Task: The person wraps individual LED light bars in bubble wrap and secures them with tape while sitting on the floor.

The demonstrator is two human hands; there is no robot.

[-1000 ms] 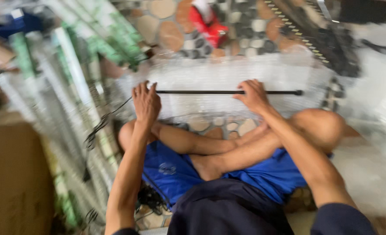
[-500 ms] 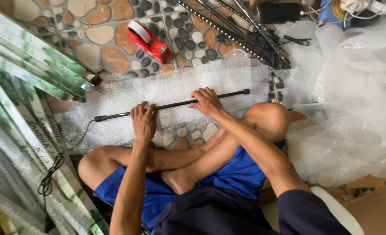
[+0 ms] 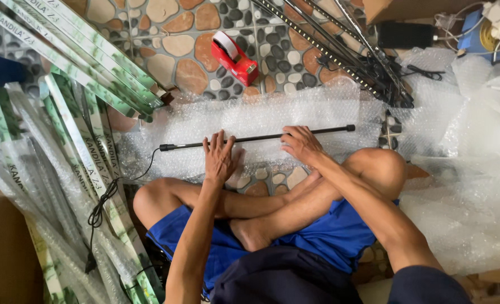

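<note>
A person sits cross-legged on a pebble-patterned floor (image 3: 182, 34), bare knees spread and blue shorts (image 3: 329, 236) showing below. Both hands rest on a thin black rod (image 3: 255, 138) that lies almost level across a sheet of bubble wrap (image 3: 261, 112) spread on the floor in front of the legs. The left hand (image 3: 221, 157) lies flat and unclenched, fingers spread, pressing down on the rod a little left of its middle, with the palm on the wrap. The right hand (image 3: 300, 143) sits just right of the middle with its fingers curled over the rod; whether it truly grips the rod or only presses on it cannot be told. A black cord (image 3: 112, 188) runs from the rod's left end, down over the wrap's left edge and onward past the left knee.

Beyond the far edge of the wrap stands a red tape dispenser (image 3: 236, 56) holding a white roll. To the left, long narrow boxes (image 3: 75, 62) printed in green and white lie fanned out, some sleeved in clear plastic. At the upper right, a bundle of similar black rods (image 3: 340, 48) lies slanted with tangled cables at its lower end. More bubble wrap is heaped along the right side (image 3: 475, 169), and brown cardboard (image 3: 2, 253) fills the lower left corner.
</note>
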